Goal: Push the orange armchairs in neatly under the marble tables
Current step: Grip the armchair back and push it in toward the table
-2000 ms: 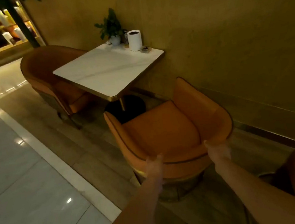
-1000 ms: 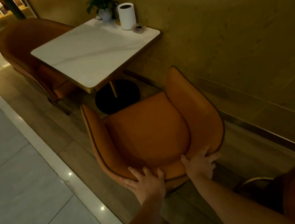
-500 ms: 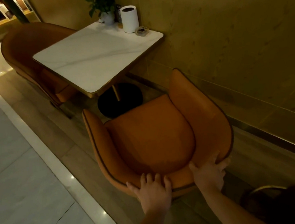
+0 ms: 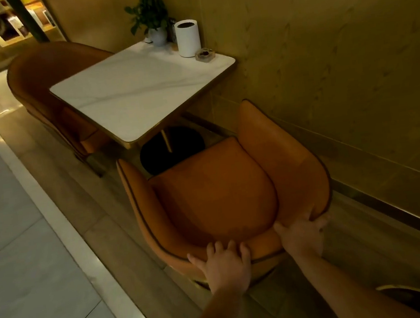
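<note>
Together left hand (image 4: 226, 264), right hand (image 4: 301, 237) hold armchair (image 4: 215, 192); pot (image 4: 158, 37) holds plant (image 4: 148, 11)

The table (image 4: 140, 88) stands between near armchair (image 4: 215, 192) and far armchair (image 4: 44, 68).

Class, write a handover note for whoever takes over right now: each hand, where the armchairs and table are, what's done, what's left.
Left hand and right hand both grip the backrest rim of the near armchair.
Its seat stops short of the marble table, not under it.
Done: far armchair is tucked in on the opposite side.
To do: push the near armchair in squarely.
</note>
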`<state>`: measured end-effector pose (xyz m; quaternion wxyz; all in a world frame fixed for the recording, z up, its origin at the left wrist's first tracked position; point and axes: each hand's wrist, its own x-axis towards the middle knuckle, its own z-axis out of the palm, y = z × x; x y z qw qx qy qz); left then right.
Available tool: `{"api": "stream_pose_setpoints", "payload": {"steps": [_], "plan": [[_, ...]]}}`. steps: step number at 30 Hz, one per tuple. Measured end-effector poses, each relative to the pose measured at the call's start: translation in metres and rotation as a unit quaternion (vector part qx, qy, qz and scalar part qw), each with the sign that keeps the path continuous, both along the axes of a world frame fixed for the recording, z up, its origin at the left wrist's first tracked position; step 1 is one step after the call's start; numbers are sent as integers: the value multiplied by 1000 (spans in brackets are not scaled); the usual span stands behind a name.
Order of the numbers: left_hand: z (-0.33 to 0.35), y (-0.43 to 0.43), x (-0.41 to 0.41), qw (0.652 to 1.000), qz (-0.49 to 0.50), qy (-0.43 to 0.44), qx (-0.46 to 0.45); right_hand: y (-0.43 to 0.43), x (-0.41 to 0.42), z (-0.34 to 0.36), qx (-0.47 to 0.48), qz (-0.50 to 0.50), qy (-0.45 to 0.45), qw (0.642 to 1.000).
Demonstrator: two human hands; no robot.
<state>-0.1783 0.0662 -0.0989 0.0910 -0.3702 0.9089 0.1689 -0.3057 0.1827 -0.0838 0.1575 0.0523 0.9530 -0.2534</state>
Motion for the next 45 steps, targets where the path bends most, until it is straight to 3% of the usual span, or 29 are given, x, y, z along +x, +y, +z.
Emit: {"api": "stream_pose_setpoints", "payload": {"steps": [28, 45], "plan": [[-3, 8, -126, 997, -15, 73, -3, -4, -156, -11, -2, 74, 20, 997], [-1, 3, -139, 996, -40, 64, 52, -10, -165, 3, 57, 91, 4, 994]]}}
